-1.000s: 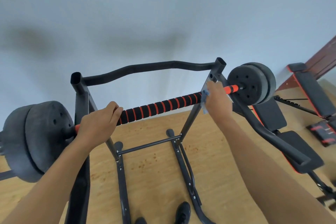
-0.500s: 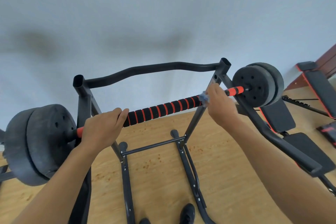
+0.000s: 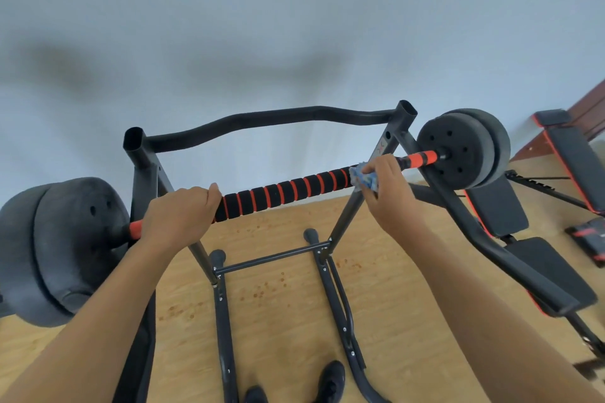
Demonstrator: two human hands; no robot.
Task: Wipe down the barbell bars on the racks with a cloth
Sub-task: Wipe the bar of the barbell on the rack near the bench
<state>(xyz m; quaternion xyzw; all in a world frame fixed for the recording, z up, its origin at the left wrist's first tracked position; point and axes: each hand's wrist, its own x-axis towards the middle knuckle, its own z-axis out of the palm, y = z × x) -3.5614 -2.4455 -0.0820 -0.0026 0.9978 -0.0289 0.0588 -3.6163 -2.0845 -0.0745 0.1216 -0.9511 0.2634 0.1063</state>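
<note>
Barbell bar (image 3: 288, 188): lies across the rack, black foam ringed with orange along its middle, slanting from lower left to upper right in the head view.
Left hand (image 3: 178, 211): fingers curled over the bar near its left end, gripping it just beside the left upright.
Right hand (image 3: 389, 193): closed round the cloth, holding it against the bar at the right upright.
Cloth (image 3: 363, 178): blue and white, bunched on the bar where the striped foam ends — mostly hidden under the fingers.
Left plates (image 3: 65, 249): dark discs on the bar's left end.
Right plates (image 3: 458, 150): dark discs on the far end.
Rack (image 3: 140, 170): black steel frame with a curved top bar at the back, its feet on the wooden floor (image 3: 278, 304).
Bench (image 3: 497, 206): black pads with red trim, right of the rack.
Shoes (image 3: 330, 379): dark — at the bottom edge, between the base rails.
</note>
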